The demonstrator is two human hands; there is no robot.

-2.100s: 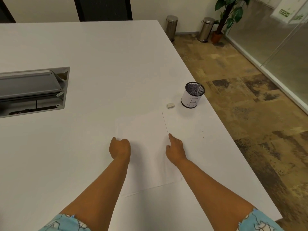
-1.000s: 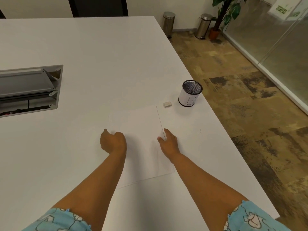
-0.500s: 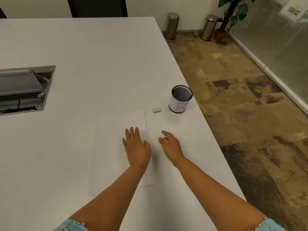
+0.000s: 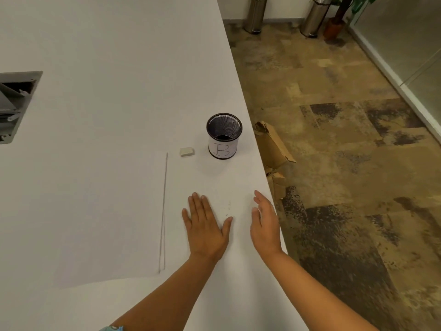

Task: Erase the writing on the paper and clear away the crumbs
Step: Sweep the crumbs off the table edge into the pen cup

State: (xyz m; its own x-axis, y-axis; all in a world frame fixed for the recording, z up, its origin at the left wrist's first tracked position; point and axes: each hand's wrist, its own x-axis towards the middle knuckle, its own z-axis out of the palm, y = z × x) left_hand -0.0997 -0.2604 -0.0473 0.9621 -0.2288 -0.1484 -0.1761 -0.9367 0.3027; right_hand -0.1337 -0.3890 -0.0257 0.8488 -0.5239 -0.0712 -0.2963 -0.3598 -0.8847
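A white sheet of paper (image 4: 107,223) lies flat on the white table (image 4: 107,68), its right edge marked by a thin grey line. Small dark eraser crumbs (image 4: 228,207) dot the bare table to the right of the sheet. My left hand (image 4: 205,228) rests flat, palm down, fingers spread, just left of the crumbs. My right hand (image 4: 266,225) stands on its edge at the table's right rim, fingers straight, right of the crumbs. Neither hand holds anything. A small white eraser (image 4: 186,151) lies beyond the paper's far right corner.
A black mesh pen cup (image 4: 224,136) with a white label marked B stands right of the eraser, near the table edge. A grey cable hatch (image 4: 14,103) is set into the table at far left. A brown cardboard piece (image 4: 272,149) lies on the floor beside the table.
Both hands left the paper and moved right onto the bare table. The left hand went from a fist to a flat palm; the right hand turned onto its edge by the table rim.
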